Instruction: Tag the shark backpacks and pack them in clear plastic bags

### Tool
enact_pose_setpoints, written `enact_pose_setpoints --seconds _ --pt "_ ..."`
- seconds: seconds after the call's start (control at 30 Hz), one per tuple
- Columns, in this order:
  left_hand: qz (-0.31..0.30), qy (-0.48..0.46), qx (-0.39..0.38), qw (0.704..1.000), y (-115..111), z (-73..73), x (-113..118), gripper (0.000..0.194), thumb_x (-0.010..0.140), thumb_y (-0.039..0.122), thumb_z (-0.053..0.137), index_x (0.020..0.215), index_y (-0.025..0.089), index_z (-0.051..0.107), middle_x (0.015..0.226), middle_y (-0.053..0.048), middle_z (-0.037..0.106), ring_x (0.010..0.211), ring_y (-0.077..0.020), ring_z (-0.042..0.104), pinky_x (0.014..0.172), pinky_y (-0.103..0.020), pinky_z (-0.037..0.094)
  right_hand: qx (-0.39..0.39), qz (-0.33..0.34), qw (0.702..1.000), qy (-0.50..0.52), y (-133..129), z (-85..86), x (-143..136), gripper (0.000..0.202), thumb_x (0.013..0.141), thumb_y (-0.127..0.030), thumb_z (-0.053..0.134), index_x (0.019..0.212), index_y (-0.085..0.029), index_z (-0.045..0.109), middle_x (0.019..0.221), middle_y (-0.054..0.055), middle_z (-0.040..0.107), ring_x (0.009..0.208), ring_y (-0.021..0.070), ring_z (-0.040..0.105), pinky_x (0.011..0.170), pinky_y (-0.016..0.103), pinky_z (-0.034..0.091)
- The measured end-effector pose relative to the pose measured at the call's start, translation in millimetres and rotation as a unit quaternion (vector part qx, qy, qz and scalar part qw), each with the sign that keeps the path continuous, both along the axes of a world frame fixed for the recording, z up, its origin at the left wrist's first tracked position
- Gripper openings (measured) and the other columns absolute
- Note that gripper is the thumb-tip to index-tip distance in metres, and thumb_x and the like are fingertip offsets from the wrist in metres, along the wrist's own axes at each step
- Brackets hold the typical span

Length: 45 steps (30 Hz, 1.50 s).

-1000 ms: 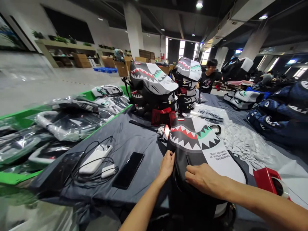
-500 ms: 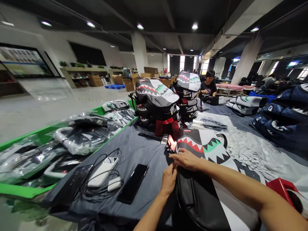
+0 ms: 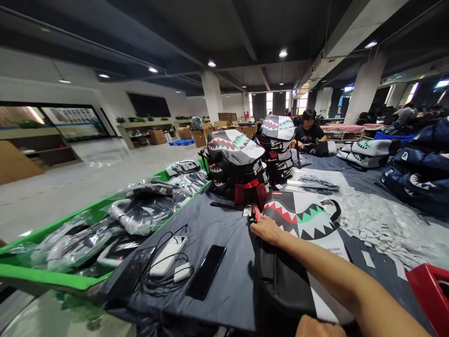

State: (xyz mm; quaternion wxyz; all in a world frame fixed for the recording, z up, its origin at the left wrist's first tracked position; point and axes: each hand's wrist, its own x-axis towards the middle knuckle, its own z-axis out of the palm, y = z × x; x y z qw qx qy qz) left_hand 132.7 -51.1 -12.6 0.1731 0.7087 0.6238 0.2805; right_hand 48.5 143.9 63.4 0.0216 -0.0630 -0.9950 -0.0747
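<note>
Touching backpack [image 3: 284,267] with right hand [image 3: 267,230], left hand [image 3: 317,327] moved lower

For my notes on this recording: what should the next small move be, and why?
Probably slide the right hand along the left edge of the backpack toward the near end, the left hand steadying that end. The right hand is at that edge, beside a small red item, and the left hand is by the near end, cut off by the frame; its grip is unclear.

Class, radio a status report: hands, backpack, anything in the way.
Right hand at backpack, left edge; left hand at near end, partly cut off. Shark-mouth print up. Nearest clutter: red tag by right hand.
</note>
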Motion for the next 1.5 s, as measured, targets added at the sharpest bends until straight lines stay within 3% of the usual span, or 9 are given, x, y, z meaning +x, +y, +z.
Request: enact_pose_setpoints --seconds 0.17,0.37,0.53,0.73,0.93,1.07,1.3,1.4,1.5 --pt "0.019 -0.039 -0.066 0.997 39 31.1 11 0.026 0.089 0.023 0.054 0.065 0.021 0.064 0.062 -0.006 0.067 0.056 -0.0165 0.061 0.051 -0.031 0.033 -0.074 0.021 0.989 0.128 -35 19.9 148 0.024 0.100 -0.023 0.041 0.099 -0.019 0.065 0.084 0.008 0.068 0.086 0.0213 0.061 0.078 0.033 0.046" --pt "0.049 0.130 0.063 0.988 46 41.6 29 0.022 0.087 0.019 0.053 0.067 0.019 0.062 0.061 -0.005 0.068 0.053 -0.0171 0.063 0.048 -0.031 0.025 -0.093 -0.060 0.938 0.327 -96 -35.9 289 0.038 0.089 -0.013 0.047 0.127 -0.019 0.052 0.089 0.008 0.071 0.073 0.0180 0.068 0.060 0.027 0.054" --pt "-0.044 0.248 0.251 0.935 39 44.3 53 0.010 0.083 0.013 0.059 0.075 0.019 0.059 0.059 0.002 0.061 0.048 -0.0148 0.057 0.041 -0.030 0.026 -0.103 -0.154 0.844 0.503 -116 -67.9 279 0.016 0.097 -0.017 0.049 0.111 -0.021 0.055 0.082 0.004 0.068 0.068 0.0157 0.068 0.062 0.024 0.056" --pt "-0.064 0.254 0.306 0.915 28 58.6 5 0.031 0.091 0.031 0.060 0.117 0.013 0.060 0.099 -0.009 0.068 0.086 -0.0224 0.064 0.074 -0.036 0.052 -0.153 -0.216 0.787 0.557 -122 -62.4 270 0.013 0.098 -0.015 0.051 0.102 -0.022 0.062 0.083 0.003 0.068 0.075 0.0156 0.068 0.069 0.025 0.056" --pt "-0.110 0.324 0.306 0.888 34 22.5 -32 0.037 0.093 0.020 0.063 0.130 0.014 0.056 0.091 -0.004 0.061 0.075 -0.0172 0.055 0.068 -0.031 0.048 -0.211 -0.306 0.742 0.558 -117 -80.3 302 0.017 0.097 -0.025 0.057 0.083 -0.022 0.065 0.072 0.000 0.062 0.064 0.0131 0.060 0.060 0.023 0.049" --pt "-0.110 0.311 0.344 0.879 28 8.1 -29 0.031 0.095 0.013 0.056 0.126 0.009 0.058 0.086 -0.003 0.059 0.070 -0.0150 0.053 0.064 -0.029 0.045 -0.169 -0.388 0.681 0.597 -60 -88.1 305 0.022 0.094 -0.037 0.059 0.080 -0.022 0.066 0.073 0.002 0.064 0.063 0.0149 0.057 0.062 0.027 0.046" --pt "-0.098 0.279 0.357 0.886 45 21.4 -32 0.025 0.098 0.020 0.053 0.120 0.013 0.062 0.086 -0.005 0.060 0.074 -0.0170 0.055 0.067 -0.030 0.046 -0.258 -0.450 0.690 0.505 64 -66.2 247 0.027 0.084 -0.033 0.060 0.061 -0.021 0.051 0.062 0.000 0.058 0.061 0.0162 0.053 0.062 0.027 0.041" --pt "-0.063 0.202 0.374 0.903 40 23.5 -28 0.028 0.095 0.016 0.058 0.123 0.016 0.059 0.093 -0.007 0.062 0.081 -0.0179 0.058 0.073 -0.031 0.049 -0.280 -0.452 0.698 0.479 57 -73.6 251 0.020 0.083 -0.031 0.059 0.067 -0.021 0.053 0.067 0.000 0.059 0.066 0.0169 0.054 0.066 0.028 0.043" --pt "-0.104 0.131 0.367 0.915 16 11.0 -13 0.033 0.092 0.008 0.058 0.124 0.015 0.056 0.097 -0.008 0.065 0.090 -0.0180 0.061 0.082 -0.031 0.052 -0.274 -0.455 0.692 0.490 0 -97.0 272 0.014 0.090 -0.031 0.051 0.090 -0.020 0.059 0.089 0.005 0.065 0.083 0.0196 0.059 0.079 0.032 0.046"
